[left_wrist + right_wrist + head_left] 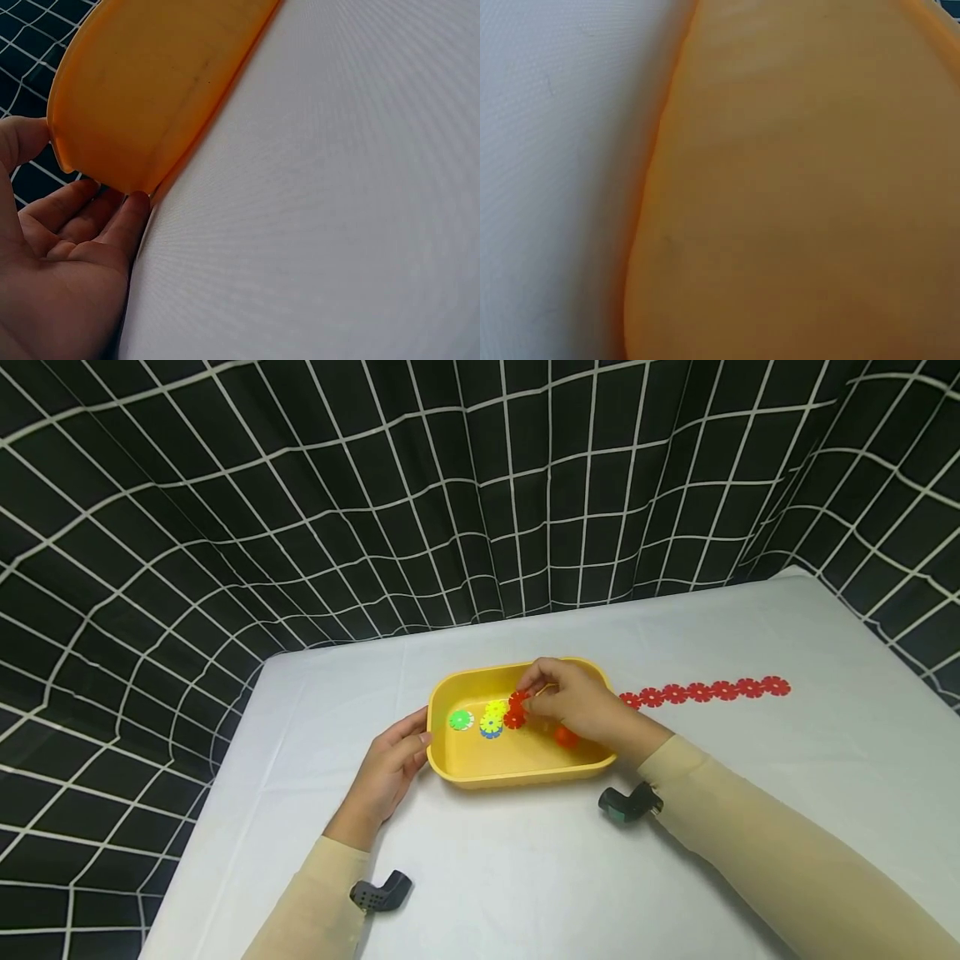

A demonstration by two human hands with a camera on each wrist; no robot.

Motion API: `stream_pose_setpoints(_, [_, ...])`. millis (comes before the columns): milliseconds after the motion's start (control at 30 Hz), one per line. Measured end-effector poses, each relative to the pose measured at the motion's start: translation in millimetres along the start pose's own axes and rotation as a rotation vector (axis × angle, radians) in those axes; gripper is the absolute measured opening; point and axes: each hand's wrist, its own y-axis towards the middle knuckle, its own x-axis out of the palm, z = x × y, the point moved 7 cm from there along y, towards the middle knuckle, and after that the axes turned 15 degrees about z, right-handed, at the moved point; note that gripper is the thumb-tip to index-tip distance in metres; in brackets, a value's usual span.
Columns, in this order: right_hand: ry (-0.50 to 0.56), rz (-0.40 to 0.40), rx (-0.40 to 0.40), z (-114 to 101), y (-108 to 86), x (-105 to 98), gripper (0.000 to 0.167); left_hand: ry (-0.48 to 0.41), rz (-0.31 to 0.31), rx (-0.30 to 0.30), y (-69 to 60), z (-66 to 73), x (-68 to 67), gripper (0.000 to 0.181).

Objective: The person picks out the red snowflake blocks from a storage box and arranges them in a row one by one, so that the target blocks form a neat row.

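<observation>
A yellow plastic bin [480,770] stands on the table with several flower-shaped notched plastic discs in it. My left hand [390,764] grips the bin's left end; in the left wrist view the thumb is at the rim and the fingertips touch the lower outer wall [142,112]. Inside the bin, my right hand [573,697] pinches a red notched disc [519,700] between thumb and fingers. Just below it is another red disc [514,720]; I cannot tell whether the two are joined. In the right wrist view the bin wall [795,187] hides the hand.
Yellow discs [496,708], a blue disc [491,734], a green disc [459,720] and an orange piece [566,737] lie in the bin. A row of several red discs [700,692] extends right across the white tablecloth [510,877]. Behind hangs a black grid-patterned curtain [480,485].
</observation>
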Motion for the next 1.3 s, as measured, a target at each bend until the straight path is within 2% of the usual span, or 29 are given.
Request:
stream_pose_setpoints(367, [0.061,0.041,-0.042,-7,-1.5,-6,0.021,-0.004,0.001,0.004,0.6,-0.8,-0.1,0.054])
stream_pose_setpoints(800, [0.140,0.025,-0.083,-19,-9.9,-19,0.020,0.003,-0.002,-0.005,0.4,-0.3,-0.2,0.052])
stream_pose_setpoints(1033, [0.191,0.037,-0.061,-18,-17.1,-30,0.022,0.009,-0.002,0.006,0.1,1.3,0.3,0.054])
stream_pose_setpoints(1300, [0.197,0.088,-0.042,-17,-25.8,-52,0.022,-0.005,-0.007,-0.002,-0.6,0.6,0.5,0.056])
